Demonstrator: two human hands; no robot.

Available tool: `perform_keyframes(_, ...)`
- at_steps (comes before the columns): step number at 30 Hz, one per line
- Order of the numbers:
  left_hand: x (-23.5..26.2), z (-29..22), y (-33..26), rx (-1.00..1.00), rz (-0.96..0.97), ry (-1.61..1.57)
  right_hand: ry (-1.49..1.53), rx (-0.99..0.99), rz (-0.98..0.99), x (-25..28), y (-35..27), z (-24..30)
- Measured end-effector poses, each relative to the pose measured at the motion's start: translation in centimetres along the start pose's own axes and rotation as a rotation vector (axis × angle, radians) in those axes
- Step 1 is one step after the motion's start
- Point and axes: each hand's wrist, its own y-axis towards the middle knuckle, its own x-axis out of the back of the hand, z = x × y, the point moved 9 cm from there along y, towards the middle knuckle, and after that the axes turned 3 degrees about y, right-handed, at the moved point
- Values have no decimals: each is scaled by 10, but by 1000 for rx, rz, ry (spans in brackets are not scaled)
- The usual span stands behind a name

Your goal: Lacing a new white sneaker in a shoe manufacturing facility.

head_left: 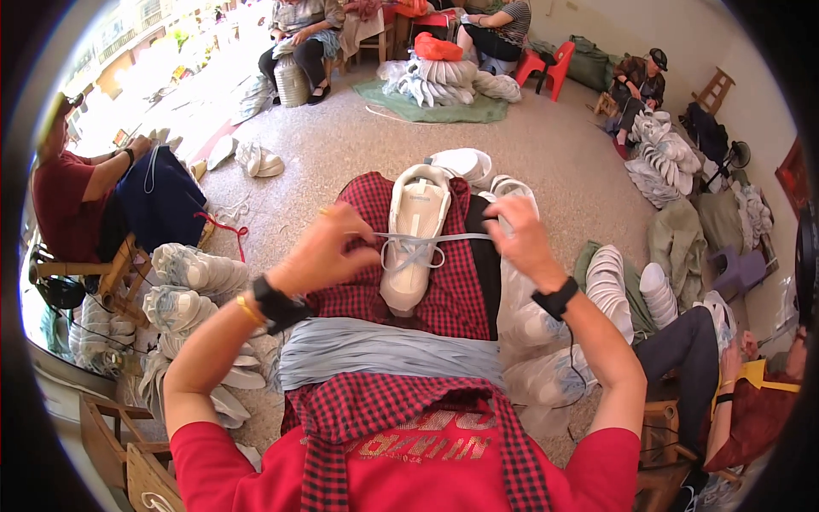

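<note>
A cream sneaker [408, 284] lies on the red-and-black checked cloth [350, 294] over my lap, its toe pointing toward me. Pale grey laces [415, 253] cross over its front, with a loop on the right side. One lace end runs to each side, stretched nearly level across the shoe. To the left of the sneaker, my left hand [328, 249] is closed, pinching one end. On the other side, my right hand [522, 243] pinches the opposite end between bent fingers. Closer to me, a thick bundle of grey-blue laces [388, 354] lies across my lap.
More white shoes [463, 164] sit just beyond my knees. Stacked shoes [198, 269] stand at left, with bagged shoes [542, 375] at right. Other people work around the room, including one seated at left [81, 188] and one close by at right [759, 418]. A wooden stool [115, 427] stands lower left.
</note>
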Motion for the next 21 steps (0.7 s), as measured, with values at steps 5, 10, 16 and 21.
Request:
perform_keyframes(5, -44, -33, 2, -154, 168, 257, 7, 110, 167, -43, 9, 57)
perform_keyframes(10, -30, 5, 25, -74, 223, -262, 211, -83, 235, -43, 14, 42)
perform_keyframes(16, -45, 21, 40, 142, 123, -207, 142, -183, 0, -10, 20, -27)
perform_keyframes(21, -50, 17, 37, 99, 192, -133, 10, -307, 4, 24, 11, -66)
